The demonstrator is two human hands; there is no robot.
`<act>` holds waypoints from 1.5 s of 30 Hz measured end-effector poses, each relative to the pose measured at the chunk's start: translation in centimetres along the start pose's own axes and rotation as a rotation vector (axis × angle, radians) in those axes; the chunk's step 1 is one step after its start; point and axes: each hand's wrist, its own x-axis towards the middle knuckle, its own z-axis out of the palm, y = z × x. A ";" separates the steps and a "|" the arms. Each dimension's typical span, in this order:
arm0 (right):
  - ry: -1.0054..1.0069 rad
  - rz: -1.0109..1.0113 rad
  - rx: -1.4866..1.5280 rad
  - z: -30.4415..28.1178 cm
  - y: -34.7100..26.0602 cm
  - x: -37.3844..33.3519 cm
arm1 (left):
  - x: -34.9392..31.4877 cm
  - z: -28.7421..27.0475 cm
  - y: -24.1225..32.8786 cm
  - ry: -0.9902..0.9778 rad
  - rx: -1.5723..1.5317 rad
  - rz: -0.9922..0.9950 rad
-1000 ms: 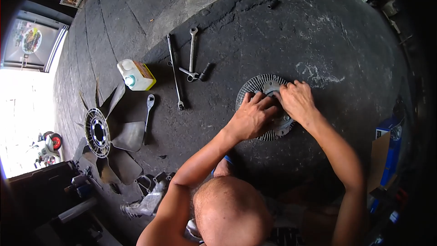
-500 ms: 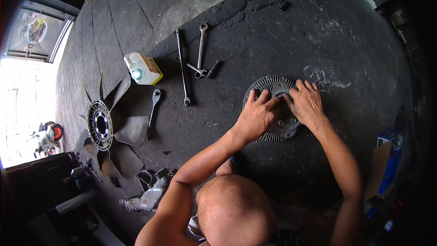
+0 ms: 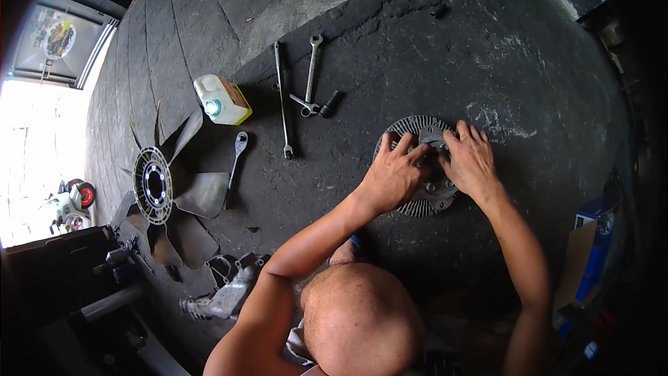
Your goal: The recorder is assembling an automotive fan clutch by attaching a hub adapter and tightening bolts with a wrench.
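Observation:
A round grey fan clutch with radial fins lies flat on the dark floor, right of the middle. Over its left side my left hand is bent, its fingers curled toward the hub and the thumb out of sight. My right hand lies over the right rim, with the thumb reaching in toward the centre. Both hands grip the clutch. Bolt heads show on the plate between them; whether the fingertips hold any small part is hidden.
Left of me lie a bladed fan, a ratchet, a long bar, combination wrenches and a socket. A plastic jug stands behind the ratchet. A metal housing is near my left arm; an open carton stands at right.
The view has shifted slightly. My hands stay on the fan clutch, with the fingers moved only a little near its hub.

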 end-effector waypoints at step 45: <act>-0.223 0.179 0.031 -1.0 0.7 0.9 | 0.2 0.2 -3.1 -0.030 -0.295 0.077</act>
